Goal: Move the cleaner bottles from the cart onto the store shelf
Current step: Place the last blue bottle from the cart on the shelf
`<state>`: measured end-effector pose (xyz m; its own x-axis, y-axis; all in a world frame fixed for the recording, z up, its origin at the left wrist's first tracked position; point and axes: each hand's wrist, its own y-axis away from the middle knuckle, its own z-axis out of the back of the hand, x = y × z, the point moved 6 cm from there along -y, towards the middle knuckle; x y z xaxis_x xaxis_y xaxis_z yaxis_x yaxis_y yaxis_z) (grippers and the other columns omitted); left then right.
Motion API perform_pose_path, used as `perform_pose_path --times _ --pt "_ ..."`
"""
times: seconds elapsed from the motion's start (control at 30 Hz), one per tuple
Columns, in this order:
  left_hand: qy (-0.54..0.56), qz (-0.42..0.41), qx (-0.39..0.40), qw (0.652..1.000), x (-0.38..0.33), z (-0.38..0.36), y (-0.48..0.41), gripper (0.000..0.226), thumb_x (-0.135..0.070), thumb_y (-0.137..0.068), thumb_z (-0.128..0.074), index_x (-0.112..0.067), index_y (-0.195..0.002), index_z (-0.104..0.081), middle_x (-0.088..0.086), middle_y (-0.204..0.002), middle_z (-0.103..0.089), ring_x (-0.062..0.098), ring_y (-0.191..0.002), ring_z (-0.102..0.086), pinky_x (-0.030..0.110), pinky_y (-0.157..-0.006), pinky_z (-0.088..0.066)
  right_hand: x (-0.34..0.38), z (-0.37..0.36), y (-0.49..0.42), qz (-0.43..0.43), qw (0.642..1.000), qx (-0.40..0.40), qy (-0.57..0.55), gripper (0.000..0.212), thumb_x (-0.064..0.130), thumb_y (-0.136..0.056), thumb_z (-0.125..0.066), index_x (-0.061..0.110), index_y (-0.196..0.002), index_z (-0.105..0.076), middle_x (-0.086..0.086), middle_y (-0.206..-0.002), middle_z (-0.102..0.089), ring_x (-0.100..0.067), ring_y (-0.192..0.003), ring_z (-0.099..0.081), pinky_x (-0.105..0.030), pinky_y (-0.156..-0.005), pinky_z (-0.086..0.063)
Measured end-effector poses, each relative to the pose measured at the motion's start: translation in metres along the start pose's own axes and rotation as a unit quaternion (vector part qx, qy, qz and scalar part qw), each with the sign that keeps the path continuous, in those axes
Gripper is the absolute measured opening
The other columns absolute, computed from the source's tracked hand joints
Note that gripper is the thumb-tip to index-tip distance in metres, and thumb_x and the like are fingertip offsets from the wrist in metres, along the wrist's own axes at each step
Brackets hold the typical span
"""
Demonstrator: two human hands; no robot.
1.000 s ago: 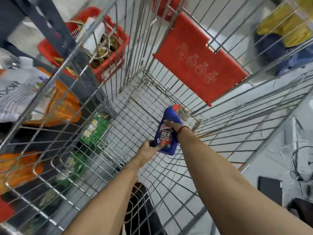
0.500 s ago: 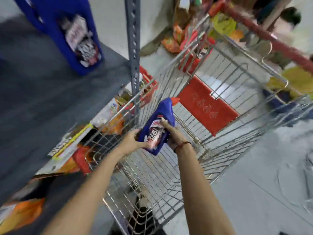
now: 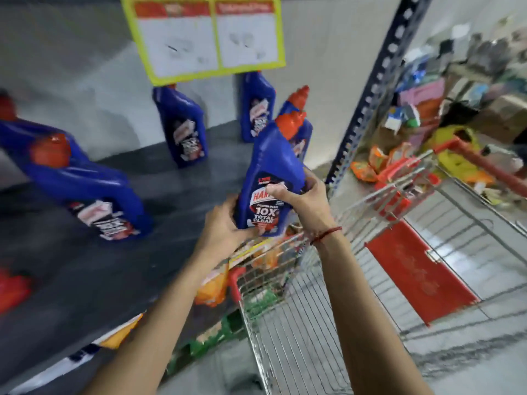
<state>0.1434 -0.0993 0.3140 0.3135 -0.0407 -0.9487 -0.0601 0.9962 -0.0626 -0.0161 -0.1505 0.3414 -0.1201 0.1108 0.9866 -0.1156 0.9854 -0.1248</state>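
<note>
While a big blue bottle (image 3: 85,178) leans at the far left of the grey shelf (image 3: 71,275), two more bottles (image 3: 182,132) stand upright at the back under a yellow sign (image 3: 205,35). My left hand (image 3: 225,226) cups the base of the bottle I hold (image 3: 271,178), my right hand (image 3: 299,198) wraps its label side; it is upright, red cap up, over the shelf's front edge. Another bottle (image 3: 298,115) stands just behind it. To the right sits the wire cart (image 3: 299,323) with its red flap (image 3: 419,277).
</note>
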Motion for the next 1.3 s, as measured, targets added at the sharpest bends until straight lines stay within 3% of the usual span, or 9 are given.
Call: perform_pose_path --times 0.07,0.17,0.3,0.47,0.63,0.77,0.97,1.13,1.3 --pt "-0.024 -0.001 -0.032 0.999 0.0 0.024 -0.005 0.059 -0.022 -0.051 -0.083 -0.014 -0.104 -0.059 0.016 -0.103 -0.071 0.029 -0.096 -0.066 0.05 -0.085 -0.052 0.008 -0.028 -0.01 0.018 0.999 0.035 0.032 0.037 -0.001 -0.06 -0.081 0.012 -0.09 -0.064 0.009 -0.077 -0.072 0.0 -0.068 -0.066 -0.019 -0.066 -0.056" --pt "-0.053 0.008 -0.09 0.995 0.007 0.052 -0.01 0.06 -0.011 -0.054 -0.087 -0.005 -0.106 -0.059 0.015 -0.102 -0.07 0.026 -0.096 -0.066 0.036 -0.082 -0.053 0.011 -0.063 -0.024 0.032 0.992 0.084 0.09 0.043 -0.006 -0.063 -0.08 0.002 -0.099 -0.057 0.0 -0.085 -0.068 0.005 -0.07 -0.065 -0.013 -0.066 -0.054" --pt "-0.069 0.041 -0.169 0.982 0.019 0.07 -0.011 0.049 -0.008 -0.059 -0.083 -0.005 -0.102 -0.061 0.01 -0.097 -0.07 0.024 -0.092 -0.065 0.029 -0.073 -0.05 -0.003 -0.093 -0.032 0.02 0.982 0.141 0.12 0.044 -0.004 -0.07 -0.076 0.001 -0.105 -0.05 -0.024 -0.108 -0.066 -0.022 -0.091 -0.064 -0.036 -0.081 -0.056" --pt "-0.057 0.015 -0.162 0.985 0.029 0.074 -0.01 0.051 -0.005 -0.062 -0.082 -0.005 -0.107 -0.059 0.0 -0.092 -0.063 0.013 -0.082 -0.058 0.002 -0.059 -0.04 -0.024 -0.101 -0.034 0.025 0.983 0.137 0.124 0.048 0.003 -0.068 -0.079 0.012 -0.106 -0.051 -0.01 -0.104 -0.066 -0.025 -0.095 -0.066 -0.034 -0.082 -0.057" --pt "-0.118 0.029 -0.117 0.986 0.053 0.077 0.001 0.054 -0.007 -0.072 -0.074 -0.005 -0.121 -0.052 0.012 -0.115 -0.066 0.022 -0.105 -0.061 0.021 -0.086 -0.043 -0.06 -0.091 -0.025 -0.037 0.981 0.147 0.121 0.064 -0.005 -0.071 -0.075 0.002 -0.127 -0.044 -0.019 -0.124 -0.06 -0.024 -0.109 -0.059 -0.042 -0.1 -0.049" --pt "-0.145 0.014 -0.134 0.98 0.058 0.072 0.008 0.051 -0.013 -0.077 -0.071 -0.007 -0.124 -0.05 0.012 -0.118 -0.065 0.023 -0.11 -0.06 0.032 -0.094 -0.046 -0.08 -0.084 -0.021 -0.037 0.972 0.164 0.166 0.063 0.0 -0.073 -0.074 0.001 -0.128 -0.044 -0.017 -0.126 -0.06 -0.028 -0.116 -0.058 -0.038 -0.102 -0.047" --pt "-0.166 0.02 -0.146 0.975 0.059 0.07 -0.003 0.047 -0.021 -0.077 -0.071 -0.006 -0.118 -0.055 0.014 -0.117 -0.065 0.031 -0.11 -0.058 0.047 -0.095 -0.047 -0.086 -0.079 -0.035 -0.039 0.963 0.186 0.194 0.063 0.006 -0.073 -0.076 0.003 -0.129 -0.048 -0.013 -0.125 -0.062 -0.021 -0.115 -0.06 -0.031 -0.101 -0.047" --pt "-0.203 0.023 -0.167 0.965 0.06 0.067 -0.013 0.042 -0.029 -0.078 -0.069 -0.007 -0.111 -0.057 0.014 -0.108 -0.067 0.035 -0.107 -0.057 0.049 -0.09 -0.047 -0.088 -0.075 -0.05 -0.04 0.96 0.184 0.206 0.057 0.01 -0.073 -0.077 0.006 -0.124 -0.052 -0.008 -0.121 -0.064 -0.012 -0.107 -0.062 -0.024 -0.096 -0.049" --pt "-0.22 0.009 -0.184 0.958 0.065 0.068 -0.014 0.038 -0.032 -0.078 -0.069 -0.009 -0.106 -0.058 0.013 -0.102 -0.069 0.035 -0.104 -0.057 0.048 -0.085 -0.05 -0.091 -0.076 -0.052 -0.04 0.957 0.191 0.214 0.058 0.012 -0.077 -0.074 0.008 -0.128 -0.049 0.001 -0.115 -0.062 -0.007 -0.104 -0.059 0.001 -0.078 -0.046"
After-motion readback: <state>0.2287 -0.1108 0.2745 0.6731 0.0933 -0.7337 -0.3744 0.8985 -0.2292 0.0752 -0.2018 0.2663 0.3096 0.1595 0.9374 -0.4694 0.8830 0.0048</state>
